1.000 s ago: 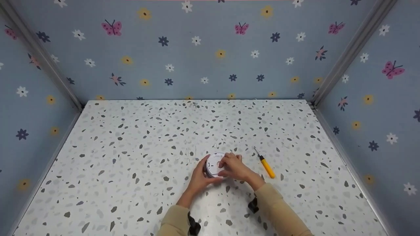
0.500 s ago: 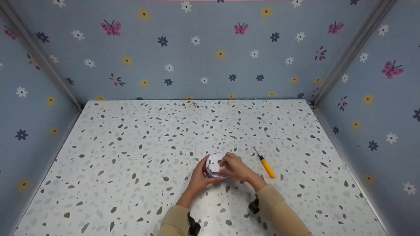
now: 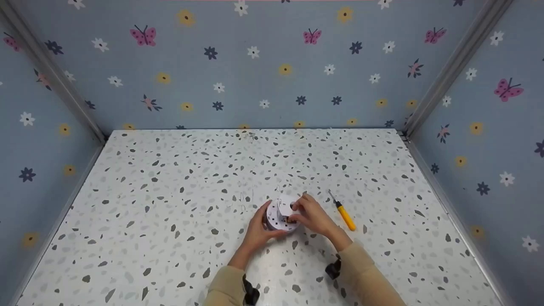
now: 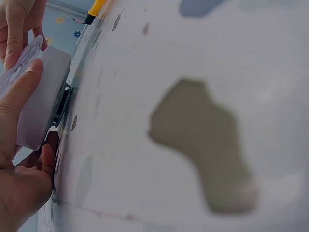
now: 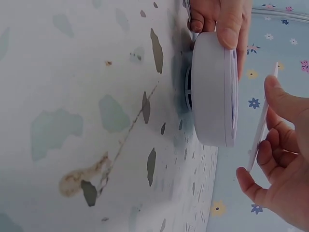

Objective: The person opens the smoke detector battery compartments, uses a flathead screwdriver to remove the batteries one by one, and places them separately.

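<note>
A round white plastic housing (image 3: 274, 222), much like a smoke alarm, stands on the table in the head view. Several small dark square holes dot its top. My left hand (image 3: 260, 231) grips its side, the thumb at the near rim. With my right hand (image 3: 316, 219) I pinch a thin white disc (image 3: 285, 208) by its edge, tilted above the housing. Under the disc shows a small orange-brown patch. In the right wrist view a gap separates the disc (image 5: 259, 133) from the housing (image 5: 210, 92). A dark slotted base (image 4: 62, 104) juts from the housing's underside in the left wrist view.
A yellow-handled screwdriver (image 3: 346, 217) lies on the speckled table (image 3: 170, 255), right of my right hand. Blue flowered panels (image 3: 263, 85) close off the back and both sides. A dark wrist strap piece (image 3: 333, 268) hangs by my right sleeve.
My right hand has lifted the white disc off the housing and tilted it, moving slightly right and exposing the holed top. The left hand stays in place; the screwdriver has not moved.
</note>
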The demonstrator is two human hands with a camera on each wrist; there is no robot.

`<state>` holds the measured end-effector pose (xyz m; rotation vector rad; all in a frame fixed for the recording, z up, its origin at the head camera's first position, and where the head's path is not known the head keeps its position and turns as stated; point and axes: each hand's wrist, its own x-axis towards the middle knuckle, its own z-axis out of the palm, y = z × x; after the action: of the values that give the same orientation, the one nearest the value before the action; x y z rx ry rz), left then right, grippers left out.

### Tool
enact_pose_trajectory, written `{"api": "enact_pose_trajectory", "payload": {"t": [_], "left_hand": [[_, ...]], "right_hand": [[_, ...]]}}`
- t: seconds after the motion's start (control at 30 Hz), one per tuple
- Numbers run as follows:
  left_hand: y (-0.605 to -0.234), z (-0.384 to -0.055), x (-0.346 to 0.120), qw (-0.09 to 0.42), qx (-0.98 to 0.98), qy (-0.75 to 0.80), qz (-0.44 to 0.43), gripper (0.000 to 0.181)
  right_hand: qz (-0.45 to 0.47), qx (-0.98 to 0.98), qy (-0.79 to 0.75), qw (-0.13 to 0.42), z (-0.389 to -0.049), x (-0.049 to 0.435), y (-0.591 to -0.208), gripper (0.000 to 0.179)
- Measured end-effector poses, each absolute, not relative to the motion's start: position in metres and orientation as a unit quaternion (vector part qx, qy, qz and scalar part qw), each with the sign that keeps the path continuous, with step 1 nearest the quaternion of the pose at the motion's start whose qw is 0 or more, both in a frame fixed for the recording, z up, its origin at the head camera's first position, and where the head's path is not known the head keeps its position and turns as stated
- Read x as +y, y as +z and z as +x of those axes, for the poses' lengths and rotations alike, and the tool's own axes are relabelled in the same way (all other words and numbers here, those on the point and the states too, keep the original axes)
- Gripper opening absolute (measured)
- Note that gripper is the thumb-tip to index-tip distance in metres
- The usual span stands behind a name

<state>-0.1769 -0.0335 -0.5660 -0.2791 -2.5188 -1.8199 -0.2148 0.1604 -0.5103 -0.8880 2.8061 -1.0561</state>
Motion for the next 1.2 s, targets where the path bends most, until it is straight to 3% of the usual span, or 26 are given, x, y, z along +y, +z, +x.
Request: {"api": "enact_pose_trajectory", "payload": {"t": [0.27,1.2], "left_hand": [[-0.567,-0.177,-0.033,0.004,-0.805,-0.588,-0.079,0.097],[-0.565,-0.177,-0.032,-0.016,-0.800,-0.597,-0.063,0.100]], "right_hand": [[-0.269,0.904,-0.332,-0.024,-0.209,0.174,-0.511,0.020],[-0.249,0.932,-0.262,0.034,-0.180,0.222,-0.525,0.019]]}}
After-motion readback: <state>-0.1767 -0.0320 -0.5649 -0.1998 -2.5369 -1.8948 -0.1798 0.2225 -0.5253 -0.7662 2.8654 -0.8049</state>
